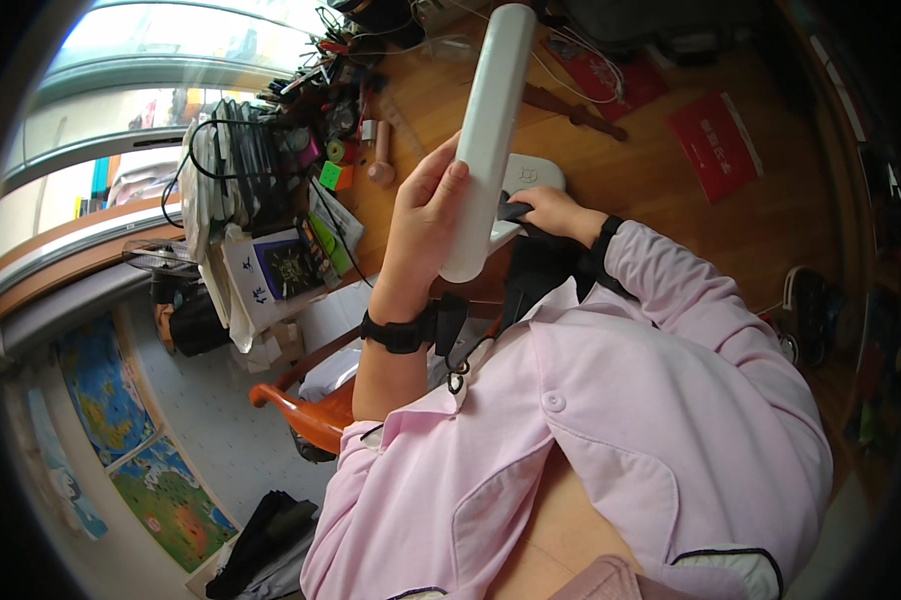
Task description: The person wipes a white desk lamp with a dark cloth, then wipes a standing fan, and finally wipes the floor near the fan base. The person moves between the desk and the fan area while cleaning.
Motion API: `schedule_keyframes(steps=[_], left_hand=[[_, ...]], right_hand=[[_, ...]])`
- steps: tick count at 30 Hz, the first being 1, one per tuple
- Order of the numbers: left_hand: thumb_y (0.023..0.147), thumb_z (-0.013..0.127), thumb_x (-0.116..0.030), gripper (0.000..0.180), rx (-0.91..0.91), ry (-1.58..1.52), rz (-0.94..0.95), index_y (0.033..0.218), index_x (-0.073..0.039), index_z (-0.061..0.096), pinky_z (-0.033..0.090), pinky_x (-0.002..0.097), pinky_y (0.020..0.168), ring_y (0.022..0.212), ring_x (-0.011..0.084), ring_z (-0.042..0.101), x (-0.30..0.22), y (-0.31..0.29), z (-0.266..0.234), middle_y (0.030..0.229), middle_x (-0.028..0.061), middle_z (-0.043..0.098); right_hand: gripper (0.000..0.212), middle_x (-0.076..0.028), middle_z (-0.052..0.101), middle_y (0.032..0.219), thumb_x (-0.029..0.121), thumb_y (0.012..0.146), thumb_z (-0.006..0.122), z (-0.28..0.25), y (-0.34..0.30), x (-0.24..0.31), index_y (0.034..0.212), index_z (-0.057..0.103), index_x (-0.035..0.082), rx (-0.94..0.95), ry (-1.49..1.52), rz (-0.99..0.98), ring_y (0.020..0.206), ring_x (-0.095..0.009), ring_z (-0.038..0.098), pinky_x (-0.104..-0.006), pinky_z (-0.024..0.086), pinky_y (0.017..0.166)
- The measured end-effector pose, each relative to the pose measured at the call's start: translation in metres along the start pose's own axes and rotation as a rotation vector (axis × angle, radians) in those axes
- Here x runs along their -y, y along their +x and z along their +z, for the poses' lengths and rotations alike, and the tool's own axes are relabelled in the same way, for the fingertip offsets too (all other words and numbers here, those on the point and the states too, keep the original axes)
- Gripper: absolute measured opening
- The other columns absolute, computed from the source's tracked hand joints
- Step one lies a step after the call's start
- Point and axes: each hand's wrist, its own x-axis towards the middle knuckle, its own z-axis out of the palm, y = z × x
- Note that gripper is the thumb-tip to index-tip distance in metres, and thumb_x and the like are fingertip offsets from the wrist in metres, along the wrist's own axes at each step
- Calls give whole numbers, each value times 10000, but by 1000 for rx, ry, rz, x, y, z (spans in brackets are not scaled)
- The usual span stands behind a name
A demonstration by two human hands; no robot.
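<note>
While gripped near its lower end by the left hand (pixel 426 225), with fingers curled around it, long white tube-shaped lamp head (pixel 486 135) stands nearly upright over the wooden tabletop (pixel 661 160), pointing toward 12 o'clock. Looks light, stiff, smooth plastic, probably a bit slippery. Best taken around the middle, not the tip. Right hand (pixel 551 210) at 3 o'clock of the left, pinching a small dark part by the white base (pixel 536 172). Clutter at 9 o'clock.
</note>
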Motion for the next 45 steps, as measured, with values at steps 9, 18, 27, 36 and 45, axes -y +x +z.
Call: schedule_keyframes(steps=[9, 18, 27, 36, 45], left_hand=[[1017, 546, -208, 446, 42, 12, 50, 1394, 24, 490, 467, 232, 872, 1030, 97, 577, 4, 7, -3, 1192, 47, 621], [1013, 555, -224, 467, 25, -31, 0, 1400, 25, 480, 467, 239, 883, 1025, 98, 579, 2, 1, -3, 1195, 57, 623], [1014, 553, -215, 453, 4, 39, 49, 1392, 27, 490, 459, 247, 911, 1056, 101, 574, 4, 2, -1, 1203, 56, 623], [1019, 547, -237, 447, -37, 20, 24, 1384, 18, 504, 484, 246, 840, 965, 92, 589, 1, 5, -1, 1150, 44, 639], [1016, 547, -235, 412, -176, -199, 81, 1337, 22, 532, 505, 225, 746, 861, 79, 611, 9, 29, 12, 1033, 37, 657]], right_hand=[[278, -88, 652, 1044, 94, 878, 661, -33, -37, 59, 1149, 663, 33, 104, 696, -296, 1017, -216, 622, -334, 480, 898], [370, -134, 649, 1085, 65, 789, 701, -16, -28, 20, 1158, 674, 78, 29, 109, -134, 1043, -315, 604, -371, 476, 888], [289, -122, 641, 1059, 121, 834, 721, -31, -30, 44, 1102, 661, 31, 135, 546, -372, 1014, -254, 610, -349, 464, 888], [259, -105, 678, 980, 244, 757, 713, -6, -6, -55, 1003, 690, 169, -198, -589, -8, 930, -312, 663, -459, 518, 814], [605, -113, 621, 1008, 106, 751, 731, -48, -6, -42, 1315, 562, 246, -650, -482, -18, 934, -352, 624, -473, 507, 808]])
